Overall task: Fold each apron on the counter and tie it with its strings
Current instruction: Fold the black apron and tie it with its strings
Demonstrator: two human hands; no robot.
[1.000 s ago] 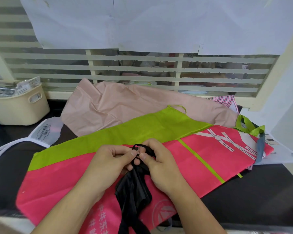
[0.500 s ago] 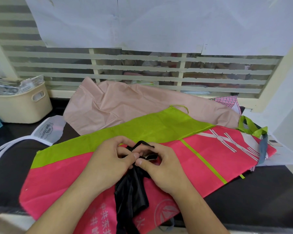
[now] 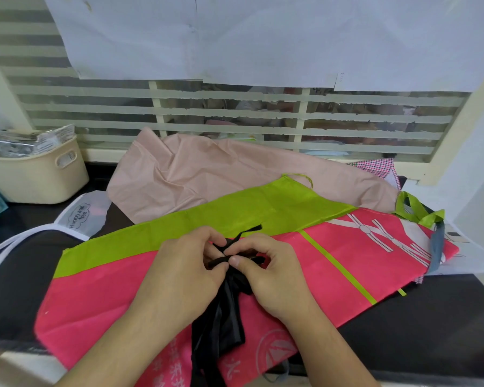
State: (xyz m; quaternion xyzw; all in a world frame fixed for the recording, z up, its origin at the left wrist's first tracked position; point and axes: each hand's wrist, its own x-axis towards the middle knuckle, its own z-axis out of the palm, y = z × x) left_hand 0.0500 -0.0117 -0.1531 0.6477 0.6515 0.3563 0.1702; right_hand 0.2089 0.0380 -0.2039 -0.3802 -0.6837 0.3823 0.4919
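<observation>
A black apron (image 3: 224,311), bunched into a narrow bundle, lies on top of a pink and green apron (image 3: 123,289) spread over the dark counter. My left hand (image 3: 185,272) and my right hand (image 3: 268,275) meet at the bundle's far end. Each pinches a black string (image 3: 242,233) there between thumb and fingers. One string end sticks up and to the right past my fingers. The knot itself is hidden between my hands. A pale pink apron (image 3: 221,174) lies crumpled behind, against the window.
A cream basket (image 3: 37,174) of packets stands at the back left. A black apron with white trim and strings (image 3: 17,247) lies at the left. More fabric with green loops (image 3: 414,210) and a checked cloth (image 3: 375,169) sit at the right, by the wall.
My hands have pulled the black string further through at the bundle's end. A loose string end now pokes out up and to the right.
</observation>
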